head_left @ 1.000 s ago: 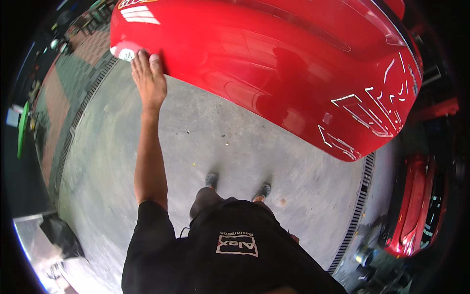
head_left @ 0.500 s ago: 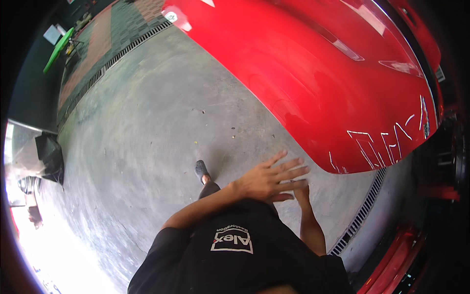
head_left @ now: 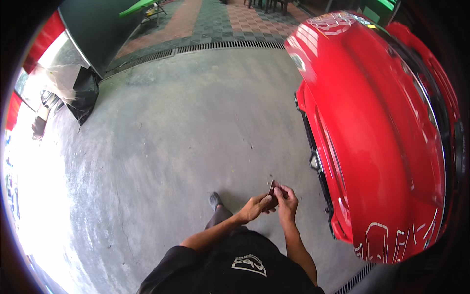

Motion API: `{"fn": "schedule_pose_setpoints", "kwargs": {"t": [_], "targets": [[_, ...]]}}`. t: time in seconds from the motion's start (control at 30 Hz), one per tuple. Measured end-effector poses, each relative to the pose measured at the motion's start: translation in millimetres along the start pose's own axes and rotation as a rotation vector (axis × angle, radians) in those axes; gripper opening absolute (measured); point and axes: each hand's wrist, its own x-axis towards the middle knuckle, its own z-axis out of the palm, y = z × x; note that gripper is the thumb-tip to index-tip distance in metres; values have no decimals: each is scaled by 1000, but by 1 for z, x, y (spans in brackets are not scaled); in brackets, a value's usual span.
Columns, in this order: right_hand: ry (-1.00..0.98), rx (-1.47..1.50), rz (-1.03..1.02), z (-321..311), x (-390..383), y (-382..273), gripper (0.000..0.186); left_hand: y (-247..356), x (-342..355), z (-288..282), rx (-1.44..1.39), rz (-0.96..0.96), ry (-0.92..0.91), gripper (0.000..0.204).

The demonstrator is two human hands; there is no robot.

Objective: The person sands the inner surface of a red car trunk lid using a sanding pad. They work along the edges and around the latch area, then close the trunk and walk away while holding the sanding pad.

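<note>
In front of my torso, both hands meet over a small flat reddish-brown piece (head_left: 272, 186), thin and sheet-like; its exact kind is too small to make out. My left hand (head_left: 251, 208) grips its lower left side with the fingers closed. From the right, my right hand (head_left: 288, 203) pinches it between thumb and fingers. The fingers cover much of the piece. To the right of my hands, apart from them, stands a glossy red car (head_left: 367, 127) with bright reflections on its curved body panel.
Grey concrete floor (head_left: 191, 117) spreads ahead and left. A drain grate (head_left: 215, 47) crosses the far side, with patterned tiles (head_left: 215, 22) beyond. A black plastic bag (head_left: 87, 93) lies at the left by a dark wall. One dark shoe (head_left: 215, 200) shows below.
My view has swung, so the car sits further right. My left hand, spread with fingers apart before, has closed and joined my right hand on the small piece.
</note>
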Motion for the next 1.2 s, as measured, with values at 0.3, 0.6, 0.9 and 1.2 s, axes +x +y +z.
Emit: {"fn": "schedule_pose_setpoints", "kwargs": {"t": [0.3,0.6,0.9,1.2], "targets": [[-91,-135,-212,185,128,35,38,111,13,-190,31,29,194,58],[-413,-49,-32,376,213,-15,32,179,28,-352,13,187,675,71],[-889,-52,217,531,406,-96,42,274,132,-504,-1,99,717,46],[-874,-47,245,680,608,-200,31,471,281,-632,238,258,915,40]]}}
